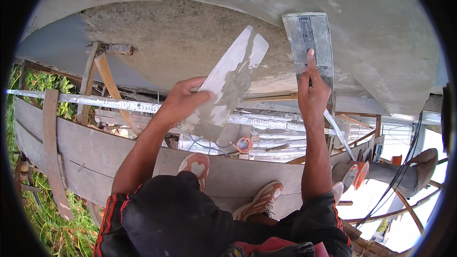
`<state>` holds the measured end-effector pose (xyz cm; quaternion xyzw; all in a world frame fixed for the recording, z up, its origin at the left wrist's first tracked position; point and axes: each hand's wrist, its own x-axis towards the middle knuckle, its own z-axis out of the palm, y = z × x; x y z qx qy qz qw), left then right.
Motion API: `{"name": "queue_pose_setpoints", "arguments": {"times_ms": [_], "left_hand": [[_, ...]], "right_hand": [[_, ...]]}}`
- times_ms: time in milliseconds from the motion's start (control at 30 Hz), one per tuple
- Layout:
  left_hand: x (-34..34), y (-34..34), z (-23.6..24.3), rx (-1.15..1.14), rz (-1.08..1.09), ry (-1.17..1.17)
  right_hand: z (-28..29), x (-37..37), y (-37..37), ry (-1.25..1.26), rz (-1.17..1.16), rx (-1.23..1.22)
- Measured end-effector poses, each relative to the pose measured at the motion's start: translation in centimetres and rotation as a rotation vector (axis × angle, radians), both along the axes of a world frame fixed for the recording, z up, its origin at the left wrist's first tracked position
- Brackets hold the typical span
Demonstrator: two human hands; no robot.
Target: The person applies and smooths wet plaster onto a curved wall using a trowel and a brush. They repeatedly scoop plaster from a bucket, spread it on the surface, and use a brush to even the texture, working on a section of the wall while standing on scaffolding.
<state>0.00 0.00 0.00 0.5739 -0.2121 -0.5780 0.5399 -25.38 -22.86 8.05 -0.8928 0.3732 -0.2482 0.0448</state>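
1. Head view: the left hand (188, 101), thumb and fingers pinching, grips a white plate (240, 59) smeared with grey paste (234, 83); holding it level should spare spills.
2. Beyond, the right hand (314, 93) closes around a trowel (307, 33), forefinger laid along it, likely steadying pressure.
3. Behind both, the rough patch (190, 33) probably wants thin strokes, feathered into smooth grey surface (381, 43).

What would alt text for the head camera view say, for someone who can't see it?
A left hand holds a white board smeared with grey paste, and a right hand holds a grey trowel, before a grey wall. Below, sneakers rest on planks.
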Motion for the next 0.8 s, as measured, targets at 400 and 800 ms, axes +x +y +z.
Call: {"name": "queue_pose_setpoints", "arguments": {"times_ms": [400, 800], "left_hand": [[-0.4, -0.2, 0.0, -0.014, 0.001, 0.014], [-0.2, -0.3, -0.6, -0.029, -0.013, 0.026]], "right_hand": [[-1.0, 1.9, -1.3, 0.104, 0.138, -0.216], [-0.4, 1.9, -1.1, 0.153, 0.137, -0.249]]}}
